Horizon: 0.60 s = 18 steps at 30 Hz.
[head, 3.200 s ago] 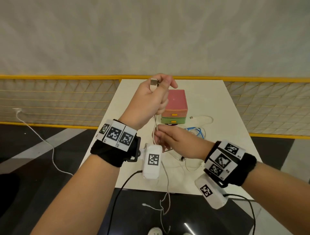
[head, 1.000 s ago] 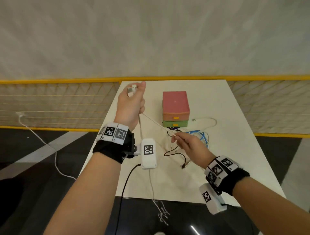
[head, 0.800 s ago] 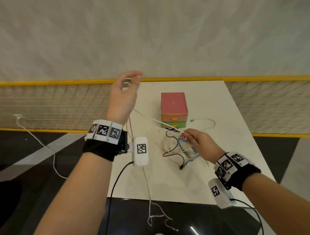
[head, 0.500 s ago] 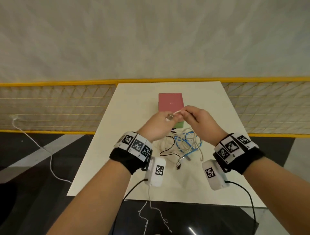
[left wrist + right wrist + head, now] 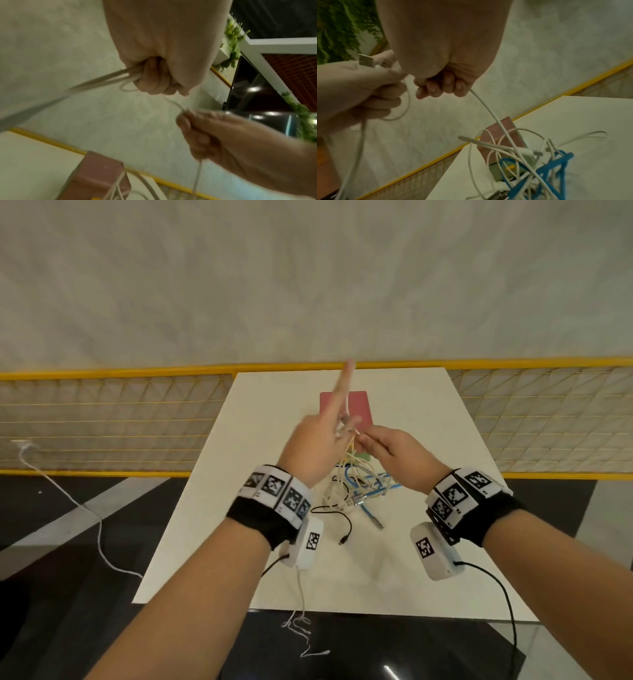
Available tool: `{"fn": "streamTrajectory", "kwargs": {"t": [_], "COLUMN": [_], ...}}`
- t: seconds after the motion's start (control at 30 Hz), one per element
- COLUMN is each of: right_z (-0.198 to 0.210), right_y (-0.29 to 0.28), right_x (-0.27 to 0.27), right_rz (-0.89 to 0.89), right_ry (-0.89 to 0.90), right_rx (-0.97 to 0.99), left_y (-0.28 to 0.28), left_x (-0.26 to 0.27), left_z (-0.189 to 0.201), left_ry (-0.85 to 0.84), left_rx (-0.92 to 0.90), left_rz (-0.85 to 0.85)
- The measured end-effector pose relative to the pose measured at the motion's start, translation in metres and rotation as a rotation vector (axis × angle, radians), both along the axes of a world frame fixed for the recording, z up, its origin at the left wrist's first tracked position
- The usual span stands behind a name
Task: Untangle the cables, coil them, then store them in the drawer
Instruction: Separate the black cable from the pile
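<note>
My left hand grips a white cable in its curled fingers, with the USB plug sticking out at the top; in the head view its index finger points up, blurred. Close beside it, my right hand pinches the same white cable, which runs down into the tangle of white, blue and black cables on the white table. A loose length of the white cable hangs from my left hand past the table's front edge. The pink and green drawer box stands behind the hands, partly hidden.
A blue cable and a thin black cable lie in the tangle in front of the drawer box. Yellow mesh railing runs behind the table. Another white cord trails on the dark floor at left.
One second ago my left hand was raised far left, stretching the white cable. The hands then came together before the drawer box; now the left index finger points up.
</note>
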State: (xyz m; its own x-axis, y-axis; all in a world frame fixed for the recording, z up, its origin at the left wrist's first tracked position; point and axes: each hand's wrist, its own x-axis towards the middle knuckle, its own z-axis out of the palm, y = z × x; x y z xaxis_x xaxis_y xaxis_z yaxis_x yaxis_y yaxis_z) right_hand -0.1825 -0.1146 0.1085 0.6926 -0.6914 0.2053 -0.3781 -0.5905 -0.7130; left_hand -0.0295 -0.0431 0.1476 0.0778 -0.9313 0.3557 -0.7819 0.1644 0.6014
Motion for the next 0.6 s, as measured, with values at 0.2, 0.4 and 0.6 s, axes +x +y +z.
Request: {"fn": "streamTrajectory", "kwargs": {"t": [0.2, 0.4, 0.6], "right_z": [0.018, 0.009, -0.021], "right_y": [-0.007, -0.014, -0.013], "right_x": [0.003, 0.002, -0.017], "right_rz": [0.007, 0.050, -0.056], "right_ry": [-0.007, -0.042, -0.005], "right_rx": [-0.013, 0.012, 0.032], "left_y": [-0.007, -0.015, -0.020], "left_x": [-0.004, 0.003, 0.037], "left_z": [-0.015, -0.010, 0.014], "left_ry": [-0.052, 0.076, 0.250], "left_rx": [0.077, 0.115, -0.213], "left_rz": [-0.121, -0.047, 0.279]}}
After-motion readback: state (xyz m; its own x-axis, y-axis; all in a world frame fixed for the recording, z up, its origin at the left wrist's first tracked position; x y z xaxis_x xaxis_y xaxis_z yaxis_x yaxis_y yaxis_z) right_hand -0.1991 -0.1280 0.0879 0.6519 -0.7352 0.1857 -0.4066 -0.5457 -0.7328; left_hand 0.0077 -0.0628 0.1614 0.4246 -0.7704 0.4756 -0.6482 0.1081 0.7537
